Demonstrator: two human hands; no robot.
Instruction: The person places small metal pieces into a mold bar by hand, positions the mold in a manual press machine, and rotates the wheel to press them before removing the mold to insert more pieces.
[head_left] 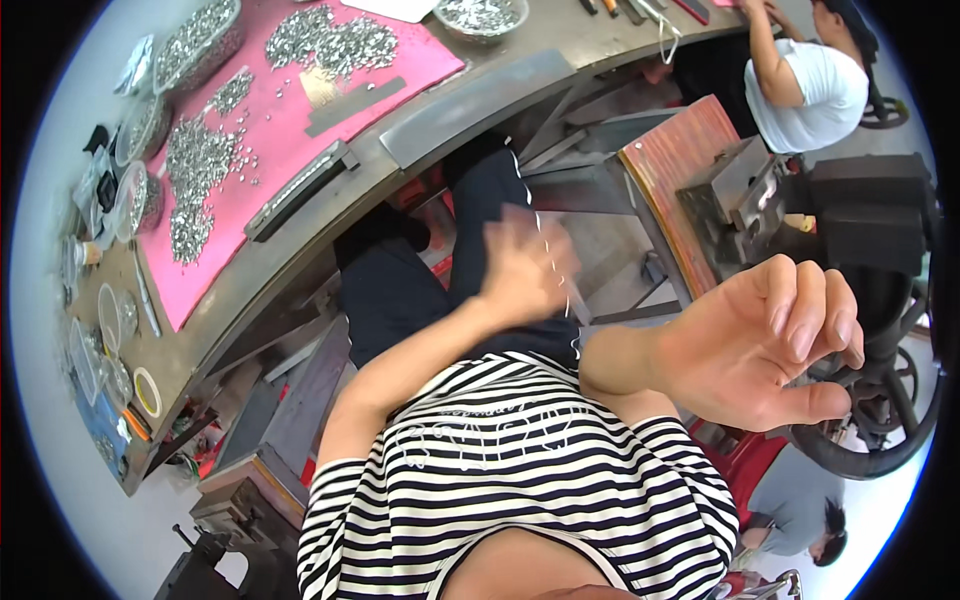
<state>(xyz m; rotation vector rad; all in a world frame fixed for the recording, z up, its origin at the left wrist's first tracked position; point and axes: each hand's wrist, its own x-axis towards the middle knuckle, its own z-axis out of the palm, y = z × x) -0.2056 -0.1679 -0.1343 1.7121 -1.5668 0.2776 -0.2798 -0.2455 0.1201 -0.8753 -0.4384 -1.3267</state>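
Note:
Over my dark trousers (400,300), my left hand (530,262) hangs above my lap, its fingers smeared by motion. Whether it holds anything cannot be made out. My right hand (770,350) is raised at the right, near the black handwheel (880,460) of a bench press (865,215). Its fingers curl loosely with a gap to the thumb, and nothing shows between them. A metal fixture block (735,185) sits on the wooden stand (670,165) by the press.
On the bench, a pink sheet (290,130) bears piles of small shiny metal parts (200,180). Also there are a dark metal bar (300,190), a grey plate (475,105) and a tub of parts (200,50). Other people (815,90) are at the right.

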